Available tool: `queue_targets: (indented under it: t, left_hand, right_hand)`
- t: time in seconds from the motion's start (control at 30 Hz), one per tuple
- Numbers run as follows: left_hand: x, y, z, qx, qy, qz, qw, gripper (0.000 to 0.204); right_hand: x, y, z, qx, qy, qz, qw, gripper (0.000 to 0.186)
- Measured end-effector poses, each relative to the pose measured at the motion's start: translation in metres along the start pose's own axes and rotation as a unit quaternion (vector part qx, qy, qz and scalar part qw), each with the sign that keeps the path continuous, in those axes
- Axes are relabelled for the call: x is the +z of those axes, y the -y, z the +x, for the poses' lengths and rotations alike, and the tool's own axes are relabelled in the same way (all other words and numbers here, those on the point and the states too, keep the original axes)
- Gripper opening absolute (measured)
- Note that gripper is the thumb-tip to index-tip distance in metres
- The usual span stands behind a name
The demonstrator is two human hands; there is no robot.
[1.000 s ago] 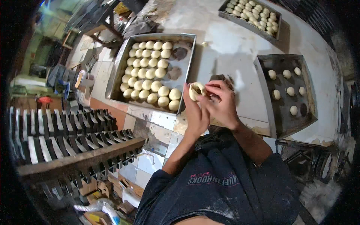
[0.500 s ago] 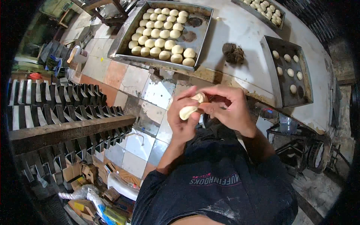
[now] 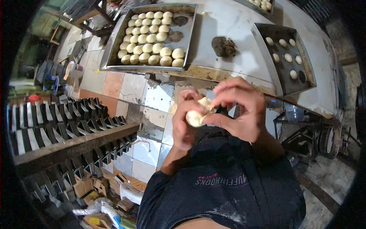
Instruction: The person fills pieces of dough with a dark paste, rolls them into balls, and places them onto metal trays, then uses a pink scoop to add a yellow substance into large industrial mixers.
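Held up in front of my body is a pale piece of dough (image 3: 195, 118). My left hand (image 3: 184, 126) cups it from the left, fingers curled round it. The thumb and fingers of my right hand (image 3: 241, 110) pinch the dough's right edge, slightly blurred by motion. Beyond my hands, a large metal tray (image 3: 146, 69) on the table carries rows of dough balls (image 3: 151, 38). Between that tray and a smaller dark tray (image 3: 284, 78) lies a dark brown lump (image 3: 223, 46). Several smaller dough balls (image 3: 288, 57) sit spaced apart in the dark tray.
The white table (image 3: 248, 61) has a worn front edge just beyond my hands. Another tray (image 3: 263, 4) of dough balls is at its far end. To my left stands a wooden rack (image 3: 76, 141) with metal slats. Cardboard boxes (image 3: 84, 186) clutter the floor below it.
My right hand has turned and lifted slightly, its fingers now pinching the dough's edge. The dough looks more opened out. The view has shifted, so the trays appear further left.
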State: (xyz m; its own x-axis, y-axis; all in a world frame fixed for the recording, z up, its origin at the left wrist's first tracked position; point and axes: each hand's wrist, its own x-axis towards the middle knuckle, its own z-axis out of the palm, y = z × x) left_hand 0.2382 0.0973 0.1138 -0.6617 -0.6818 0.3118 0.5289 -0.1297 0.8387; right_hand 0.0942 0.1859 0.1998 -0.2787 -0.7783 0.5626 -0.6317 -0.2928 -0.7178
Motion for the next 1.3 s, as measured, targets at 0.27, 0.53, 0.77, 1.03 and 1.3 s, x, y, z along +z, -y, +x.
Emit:
queue_targets:
  t: [0.27,0.53,0.77,1.03,1.3]
  left_hand:
    - [0.081,0.065,0.086,0.183,0.017,0.256,0.949,0.051]
    - [0.191,0.162,0.180,0.106,0.282,0.066,0.951,0.061]
    - [0.186,0.298,0.146,-0.277,0.160,0.209,0.924,0.027]
    - [0.205,0.308,0.125,-0.362,0.410,0.193,0.814,0.037]
    - [0.144,0.232,0.176,-0.361,0.387,0.322,0.785,0.036]
  right_hand:
    - [-0.075,-0.054,-0.018,0.045,-0.084,0.033,0.995,0.033]
    - [-0.173,-0.148,-0.063,0.095,-0.143,0.094,0.981,0.024]
    - [-0.238,-0.159,-0.078,0.222,-0.141,-0.180,0.948,0.025]
    - [-0.233,-0.218,-0.137,0.225,-0.076,-0.159,0.958,0.025]
    - [-0.244,-0.287,-0.177,0.427,0.194,-0.319,0.824,0.094]
